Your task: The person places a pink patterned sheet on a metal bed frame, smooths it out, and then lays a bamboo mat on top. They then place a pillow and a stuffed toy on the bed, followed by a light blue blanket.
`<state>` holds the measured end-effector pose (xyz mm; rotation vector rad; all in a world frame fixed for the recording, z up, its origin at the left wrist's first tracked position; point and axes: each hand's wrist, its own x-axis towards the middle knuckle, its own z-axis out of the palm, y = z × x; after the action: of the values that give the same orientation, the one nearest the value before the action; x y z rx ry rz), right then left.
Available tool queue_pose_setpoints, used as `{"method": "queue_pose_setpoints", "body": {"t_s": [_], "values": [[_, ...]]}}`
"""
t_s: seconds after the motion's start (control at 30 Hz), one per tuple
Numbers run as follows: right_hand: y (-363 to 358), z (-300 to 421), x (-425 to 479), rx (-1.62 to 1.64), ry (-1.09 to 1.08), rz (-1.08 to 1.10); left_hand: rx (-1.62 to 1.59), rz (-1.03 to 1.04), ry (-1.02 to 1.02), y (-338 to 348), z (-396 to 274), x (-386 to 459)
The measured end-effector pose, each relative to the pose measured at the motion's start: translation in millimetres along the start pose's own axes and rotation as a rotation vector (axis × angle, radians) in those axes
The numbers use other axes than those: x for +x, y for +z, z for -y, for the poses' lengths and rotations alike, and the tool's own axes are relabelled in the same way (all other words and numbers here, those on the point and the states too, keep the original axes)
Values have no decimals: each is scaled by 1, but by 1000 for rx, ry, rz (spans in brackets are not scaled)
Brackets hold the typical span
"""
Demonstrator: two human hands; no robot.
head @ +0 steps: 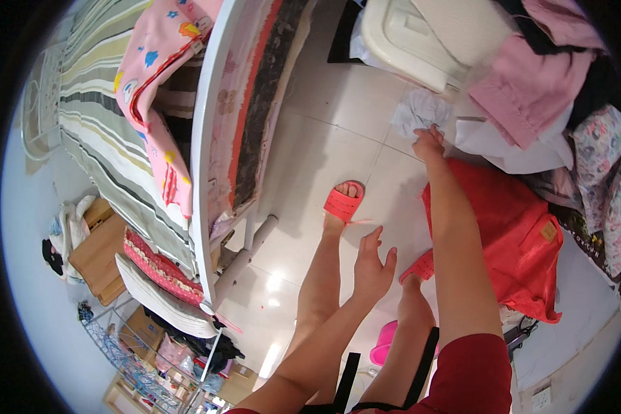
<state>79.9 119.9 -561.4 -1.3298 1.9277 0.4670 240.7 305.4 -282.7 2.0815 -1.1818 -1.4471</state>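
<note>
My right hand (428,143) reaches far forward, its fingers bent at the near edge of a thin, crumpled white bag (422,111). The bag looks like plastic and is slightly blurred, beside a cream plastic stool or tub (406,49). Nearer to me, my left hand (373,266) hangs in the air over the tiled floor, fingers apart and holding nothing. A red cloth (507,243) with a small tan patch drapes to the right, partly behind my right forearm.
Pink clothing (541,88) and other garments are piled at the right. On the left stands a white-framed bed (202,155) with striped bedding and a pink printed blanket (160,103). A pink basin (383,344) is near my legs. My feet wear red slippers (344,202).
</note>
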Motion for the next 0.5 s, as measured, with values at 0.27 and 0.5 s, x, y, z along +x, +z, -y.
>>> {"method": "queue_pose_setpoints", "body": {"t_s": [0.27, 0.5], "values": [[17, 0, -74, 328, -344, -239, -5, -55, -15, 5, 6, 3], [-97, -24, -362, 1039, -448, 230, 133, -339, 219, 0, -1, -6]]}}
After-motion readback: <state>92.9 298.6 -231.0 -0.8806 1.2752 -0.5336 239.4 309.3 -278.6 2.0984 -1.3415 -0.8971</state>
